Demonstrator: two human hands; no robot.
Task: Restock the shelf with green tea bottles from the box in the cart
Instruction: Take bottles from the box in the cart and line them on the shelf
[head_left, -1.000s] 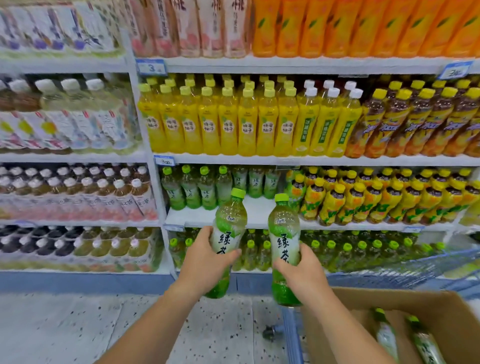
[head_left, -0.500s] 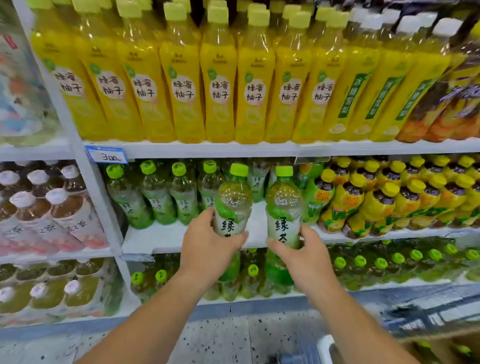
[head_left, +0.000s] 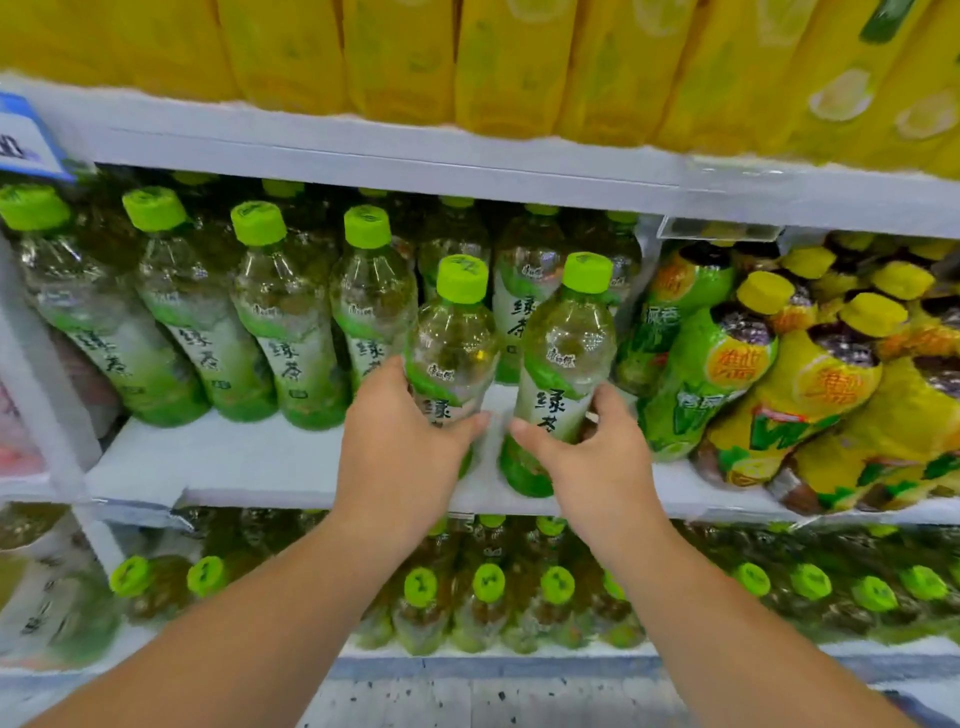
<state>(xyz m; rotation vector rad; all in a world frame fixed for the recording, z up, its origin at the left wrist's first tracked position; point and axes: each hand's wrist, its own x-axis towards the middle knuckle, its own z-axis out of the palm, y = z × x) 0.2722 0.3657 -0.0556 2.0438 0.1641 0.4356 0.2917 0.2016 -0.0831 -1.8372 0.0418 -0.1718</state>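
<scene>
My left hand (head_left: 400, 447) grips one green tea bottle (head_left: 451, 338) with a green cap and white label. My right hand (head_left: 592, 452) grips a second green tea bottle (head_left: 563, 358) beside it. Both bottles stand upright over the front part of the white middle shelf (head_left: 249, 462), with their bases at or just above the board. Behind and to the left, several more green tea bottles (head_left: 283, 312) stand in a row on that shelf. The box and the cart are out of view.
Yellow-capped green and yellow drink bottles (head_left: 769, 374) crowd the shelf right of my hands. Yellow bottles (head_left: 509, 62) fill the shelf above. More green-capped bottles (head_left: 488, 597) sit on the shelf below. A white upright post (head_left: 47, 395) stands at the left.
Both hands have carried the two bottles up and forward onto the front of the middle shelf. The view has closed in on the shelf; the box and cart have dropped out of sight.
</scene>
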